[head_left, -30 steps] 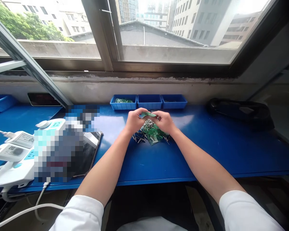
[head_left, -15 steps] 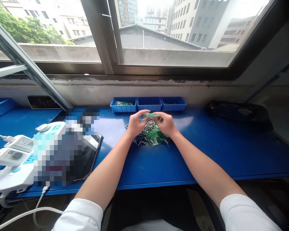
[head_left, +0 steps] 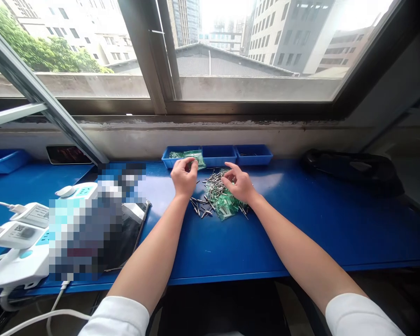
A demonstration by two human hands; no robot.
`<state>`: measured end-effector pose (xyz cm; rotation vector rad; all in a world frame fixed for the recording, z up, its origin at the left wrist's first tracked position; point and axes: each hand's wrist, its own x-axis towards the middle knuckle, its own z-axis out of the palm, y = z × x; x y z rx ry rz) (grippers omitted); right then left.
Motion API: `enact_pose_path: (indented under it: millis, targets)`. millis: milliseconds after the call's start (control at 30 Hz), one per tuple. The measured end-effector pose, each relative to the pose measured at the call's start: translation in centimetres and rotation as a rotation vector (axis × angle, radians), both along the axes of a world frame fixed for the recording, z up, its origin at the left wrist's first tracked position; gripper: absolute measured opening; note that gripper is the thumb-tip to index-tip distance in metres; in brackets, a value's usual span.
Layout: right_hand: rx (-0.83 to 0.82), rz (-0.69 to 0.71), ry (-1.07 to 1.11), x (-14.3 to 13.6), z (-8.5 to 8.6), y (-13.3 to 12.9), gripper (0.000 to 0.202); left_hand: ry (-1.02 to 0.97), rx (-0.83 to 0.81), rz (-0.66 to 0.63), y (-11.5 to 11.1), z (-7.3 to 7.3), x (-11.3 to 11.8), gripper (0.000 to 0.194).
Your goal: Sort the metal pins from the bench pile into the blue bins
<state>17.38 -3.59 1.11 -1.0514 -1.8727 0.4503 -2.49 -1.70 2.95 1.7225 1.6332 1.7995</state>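
Between the thumb and fingers of my left hand is a small green plastic packet, held at the front edge of the left blue bin. More green packets lie inside that bin. My right hand hovers over the right part of the pile, its thumb and fingers apart and nothing visible in them. Under and beside it lies a heap of small metal pins, mixed with green packets. Loose dark pins spread out at the heap's left side.
Beside the left bin stand a middle blue bin and a right blue bin holding a few dark pieces. A power strip with chargers and a dark tablet lie at the left. A black bag rests at the right.
My hands have moved apart. The left carried a green packet leftward from above the pile to the left bin; the right let go and stays over the pile.
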Motion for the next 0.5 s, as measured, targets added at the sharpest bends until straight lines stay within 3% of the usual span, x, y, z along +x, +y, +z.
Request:
enact_pose_path:
  millis: [167,233,367,433,500]
  targets:
    - [0.018,0.000,-0.071,0.1,-0.2,0.3,0.047,-0.129,-0.056,0.121,2.5,-1.2,-2.1,0.030]
    - [0.008,0.005,-0.085,0.1,-0.2,0.3,0.047,-0.250,-0.048,0.060,3.6,-1.7,-2.5,0.041]
    - [-0.012,0.006,-0.100,0.2,-0.1,0.3,0.047,-0.363,-0.119,-0.236,5.0,-2.3,-2.9,0.070]
    - [-0.014,-0.001,-0.101,0.2,-0.1,0.3,0.046,-0.376,-0.149,-0.247,5.1,-2.4,-2.9,0.073]
    - [-0.011,-0.009,-0.104,0.2,-0.1,0.4,0.045,-0.359,-0.146,-0.175,4.7,-2.4,-3.0,0.066]
